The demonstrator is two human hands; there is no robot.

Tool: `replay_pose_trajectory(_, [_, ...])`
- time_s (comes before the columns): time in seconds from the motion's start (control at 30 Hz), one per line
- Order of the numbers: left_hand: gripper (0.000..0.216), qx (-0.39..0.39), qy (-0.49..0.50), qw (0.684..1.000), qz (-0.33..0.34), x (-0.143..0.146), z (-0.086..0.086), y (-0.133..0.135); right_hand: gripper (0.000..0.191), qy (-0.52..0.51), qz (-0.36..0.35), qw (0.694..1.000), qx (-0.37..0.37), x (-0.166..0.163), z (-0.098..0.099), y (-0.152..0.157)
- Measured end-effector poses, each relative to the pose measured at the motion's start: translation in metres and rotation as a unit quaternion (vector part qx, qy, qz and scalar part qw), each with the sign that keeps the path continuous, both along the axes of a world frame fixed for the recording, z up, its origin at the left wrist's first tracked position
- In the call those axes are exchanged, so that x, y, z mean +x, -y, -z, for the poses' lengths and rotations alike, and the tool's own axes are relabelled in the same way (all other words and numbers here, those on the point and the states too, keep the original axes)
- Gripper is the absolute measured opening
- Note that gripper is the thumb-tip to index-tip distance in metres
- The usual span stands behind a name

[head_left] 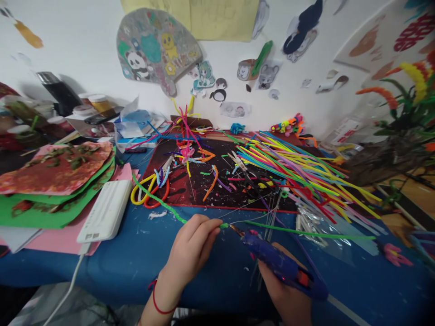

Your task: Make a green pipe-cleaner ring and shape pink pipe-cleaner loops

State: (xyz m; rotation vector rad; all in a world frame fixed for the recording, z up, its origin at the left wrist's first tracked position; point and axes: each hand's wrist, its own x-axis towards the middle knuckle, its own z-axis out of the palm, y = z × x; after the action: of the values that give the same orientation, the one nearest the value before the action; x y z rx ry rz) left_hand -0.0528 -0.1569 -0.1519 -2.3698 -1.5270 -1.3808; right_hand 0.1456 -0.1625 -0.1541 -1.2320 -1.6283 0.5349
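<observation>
Facing a stickered wall [84, 54], the glue gun [278, 262] overhangs a blue table [136, 262]

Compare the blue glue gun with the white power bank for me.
The blue plastic glue gun is gripped in the right hand; the white rectangular power bank lies flat on pink paper, untouched. The gun's nozzle points at the green pipe cleaner pinched by the left hand; the power bank trails a white cable. Both sit over the blue table.
</observation>
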Motion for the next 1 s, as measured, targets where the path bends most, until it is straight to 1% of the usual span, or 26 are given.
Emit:
replay_pose_trajectory(0.17, [0.020,0.002,-0.005,1.000,-0.004,0.0003,-0.0009,-0.0003,0.022,0.019,-0.007,1.000,0.003,0.0010,-0.0010,-0.0007])
replay_pose_trajectory(0.3, [0.020,-0.005,-0.004,1.000,-0.001,-0.0002,0.0010,-0.0001,0.021,0.012,0.012,1.000,-0.011,-0.0002,-0.0015,0.0002])
replay_pose_trajectory(0.43, [0.021,-0.008,-0.006,1.000,-0.001,-0.0007,0.0027,-0.0002,0.020,0.008,-0.013,1.000,-0.013,-0.0005,-0.0007,-0.0001])
replay_pose_trajectory(0.57, [0.021,-0.003,-0.007,1.000,-0.002,-0.0004,0.0018,-0.0004,0.020,-0.011,0.011,0.999,-0.031,-0.0024,-0.0019,0.0003])
replay_pose_trajectory(0.7, [0.020,-0.003,-0.004,1.000,-0.001,0.0004,-0.0007,-0.0003,0.021,-0.012,-0.006,1.000,-0.025,-0.0040,-0.0040,0.0007])
replay_pose_trajectory(0.83, [0.020,-0.002,0.002,1.000,0.000,0.0004,-0.0009,-0.0003,0.021,-0.007,0.008,0.999,-0.033,-0.0029,-0.0042,0.0008])
replay_pose_trajectory(1.0, [0.021,-0.005,0.008,1.000,0.000,0.0001,0.0001,-0.0004,0.017,0.032,-0.021,0.999,-0.013,0.0035,-0.0010,-0.0011])
